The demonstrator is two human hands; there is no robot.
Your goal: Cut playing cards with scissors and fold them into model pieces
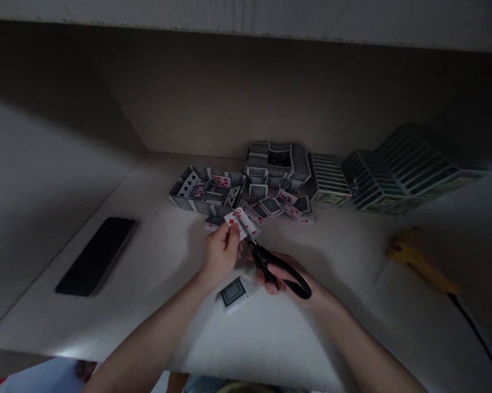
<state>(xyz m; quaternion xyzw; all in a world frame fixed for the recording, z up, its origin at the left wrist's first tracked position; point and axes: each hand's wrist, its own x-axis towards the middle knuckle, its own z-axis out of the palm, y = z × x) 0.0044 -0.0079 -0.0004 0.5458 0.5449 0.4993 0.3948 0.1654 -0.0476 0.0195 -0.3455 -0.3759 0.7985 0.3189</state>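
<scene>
My left hand pinches a red-suited playing card between thumb and fingers, face up. In my right hand is a pair of black-handled scissors, with fingers through the handles. The scissor blades lie along the card, close to my left thumb; whether they are cutting into it I cannot tell. Below my hands a card with a dark patterned back lies on the table. Just beyond them, loose cards are scattered in front of an open tray made of cards.
A boxy structure of folded cards stands by the back wall. Green-striped stacked pieces stand right of it, with a larger stepped one beyond. A black phone lies left; a yellow corded tool lies right. A shelf edge overhangs.
</scene>
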